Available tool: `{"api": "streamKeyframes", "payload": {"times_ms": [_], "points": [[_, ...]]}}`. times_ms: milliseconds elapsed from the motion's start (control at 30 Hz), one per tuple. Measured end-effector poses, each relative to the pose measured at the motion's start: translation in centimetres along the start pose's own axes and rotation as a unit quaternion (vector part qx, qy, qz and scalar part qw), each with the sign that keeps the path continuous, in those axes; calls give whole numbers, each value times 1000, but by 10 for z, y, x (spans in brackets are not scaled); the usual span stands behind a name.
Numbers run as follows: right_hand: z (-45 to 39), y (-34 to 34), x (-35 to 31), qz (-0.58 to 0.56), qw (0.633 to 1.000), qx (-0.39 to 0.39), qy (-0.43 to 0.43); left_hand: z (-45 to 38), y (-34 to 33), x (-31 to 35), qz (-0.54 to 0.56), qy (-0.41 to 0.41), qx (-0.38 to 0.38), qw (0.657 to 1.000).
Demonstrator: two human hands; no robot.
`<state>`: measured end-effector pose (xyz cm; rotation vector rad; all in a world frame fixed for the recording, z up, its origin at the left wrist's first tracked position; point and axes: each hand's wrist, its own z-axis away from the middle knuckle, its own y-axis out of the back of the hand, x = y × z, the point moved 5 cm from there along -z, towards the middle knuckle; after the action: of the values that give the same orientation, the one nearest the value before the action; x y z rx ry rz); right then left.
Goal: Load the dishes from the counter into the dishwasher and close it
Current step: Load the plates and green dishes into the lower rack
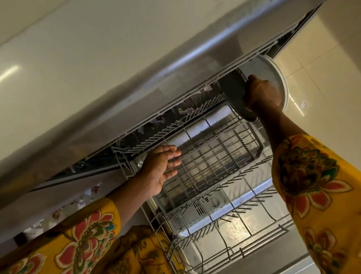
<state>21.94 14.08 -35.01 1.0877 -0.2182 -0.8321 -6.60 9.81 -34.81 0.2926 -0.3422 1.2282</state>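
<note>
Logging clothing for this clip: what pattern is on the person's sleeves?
Yellow fabric with a large red, orange and green floral print; the right sleeve shows it best in the head view.

Both arms wear loose yellow sleeves (331, 198) printed with big red-pink flowers and dark green leaves; the forearms and hands are bare.

1. A home kitchen: a dishwasher (220, 191) is built in under a pale stone surface (74, 52), its door dropped open.
2. Its wire racks (213, 164) are pulled out, tines showing, with the detergent compartment (207, 204) visible on the inner door.
3. Glossy cream floor tiles (353, 70) lie beyond.
4. A person in loose yellow floral sleeves (324, 185) leans over it, domestic dress rather than workwear.
</note>
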Motion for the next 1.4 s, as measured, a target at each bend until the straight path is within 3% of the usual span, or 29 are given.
{"api": "streamKeyframes", "payload": {"times_ms": [667, 933, 1233, 1400], "points": [[1, 12, 26, 12, 1000, 7, -10, 7, 0, -1, 9, 10, -1, 1000], [4, -10, 15, -19, 1000, 4, -1, 4, 2, -8, 12, 15, 3, 1000], [0, -24, 15, -104, 992, -34, -68, 4, 9, -8, 5, 14, 8, 1000], [12, -12, 19, -127, 991, 33, -11, 13, 6, -7, 13, 12, 1, 1000]]}}
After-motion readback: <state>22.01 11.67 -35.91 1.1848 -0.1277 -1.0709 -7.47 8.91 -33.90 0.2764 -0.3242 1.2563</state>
